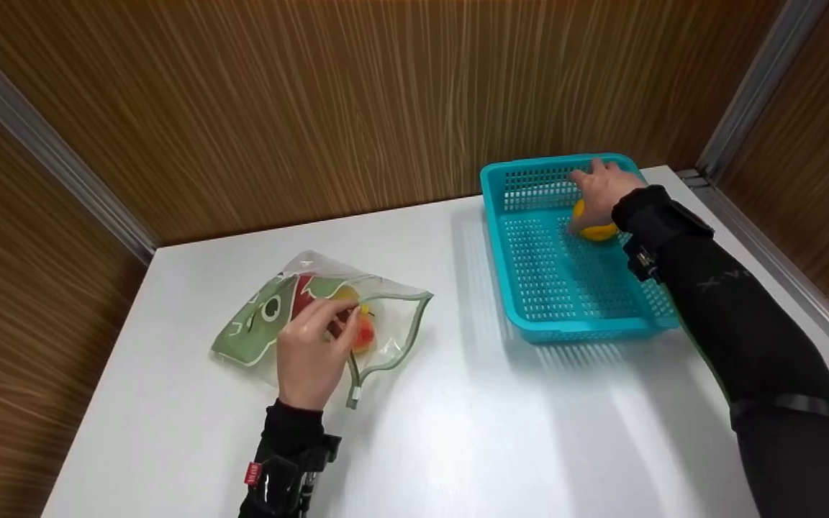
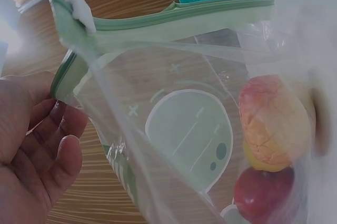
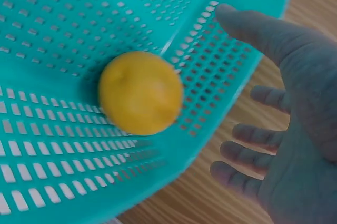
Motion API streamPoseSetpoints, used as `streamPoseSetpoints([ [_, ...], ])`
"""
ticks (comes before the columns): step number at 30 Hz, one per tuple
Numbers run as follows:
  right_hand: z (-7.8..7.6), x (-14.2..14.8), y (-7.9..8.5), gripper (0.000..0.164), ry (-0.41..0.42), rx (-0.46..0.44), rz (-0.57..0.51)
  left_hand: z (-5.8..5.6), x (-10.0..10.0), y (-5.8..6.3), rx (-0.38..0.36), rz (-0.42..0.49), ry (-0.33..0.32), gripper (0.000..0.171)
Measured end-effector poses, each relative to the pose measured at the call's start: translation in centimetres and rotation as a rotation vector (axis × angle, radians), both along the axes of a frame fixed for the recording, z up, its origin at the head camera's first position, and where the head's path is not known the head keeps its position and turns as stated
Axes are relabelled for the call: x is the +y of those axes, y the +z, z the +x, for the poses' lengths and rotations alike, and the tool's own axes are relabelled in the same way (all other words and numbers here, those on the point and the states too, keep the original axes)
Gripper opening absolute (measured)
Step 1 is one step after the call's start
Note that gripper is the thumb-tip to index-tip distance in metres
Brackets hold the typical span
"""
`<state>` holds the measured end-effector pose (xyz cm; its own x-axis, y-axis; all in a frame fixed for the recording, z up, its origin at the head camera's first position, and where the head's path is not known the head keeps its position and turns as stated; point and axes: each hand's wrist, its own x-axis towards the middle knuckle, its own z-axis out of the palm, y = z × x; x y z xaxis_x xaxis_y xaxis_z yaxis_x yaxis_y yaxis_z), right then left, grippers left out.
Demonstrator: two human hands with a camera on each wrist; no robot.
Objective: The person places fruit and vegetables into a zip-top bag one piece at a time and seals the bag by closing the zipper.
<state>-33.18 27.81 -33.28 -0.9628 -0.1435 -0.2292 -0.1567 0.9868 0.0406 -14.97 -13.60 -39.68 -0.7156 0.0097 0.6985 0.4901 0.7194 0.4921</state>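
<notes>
My left hand (image 1: 311, 354) pinches the green zip edge of a clear zip bag (image 2: 189, 129) with a green cartoon print. Its mouth gapes, with the white slider (image 2: 81, 11) at one corner. Through the plastic show a red-and-yellow fruit (image 2: 271, 118) like a peach and a dark red round fruit (image 2: 260, 192). Over the turquoise basket (image 1: 540, 327), my right hand (image 1: 605, 191) reaches in above an orange (image 3: 141, 93), fingers spread. In the right wrist view the orange lies against the basket's corner, apart from those fingers.
The bag and basket rest on a white table (image 1: 443, 432), the basket at its back right. Wood-grain panels (image 1: 328, 108) stand behind the table and at both sides, with metal strips in the corners.
</notes>
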Motion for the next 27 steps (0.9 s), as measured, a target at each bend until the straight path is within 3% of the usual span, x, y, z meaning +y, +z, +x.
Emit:
streamPoseSetpoints([
  [7,-1.3,1.0,-2.7,0.094,-0.032,-0.022,0.010,0.0,0.1,-0.1,0.018,-0.005,-0.009,0.009],
  [18,-1.9,2.8,-5.2,0.098,-0.105,-0.065,-0.034,-0.1,0.4,-0.7,0.006,-0.009,-0.009,0.009],
  [27,-2.3,2.3,-5.4,0.094,-0.124,-0.060,-0.078,-0.2,0.1,-0.5,-0.013,-0.010,0.010,0.011],
])
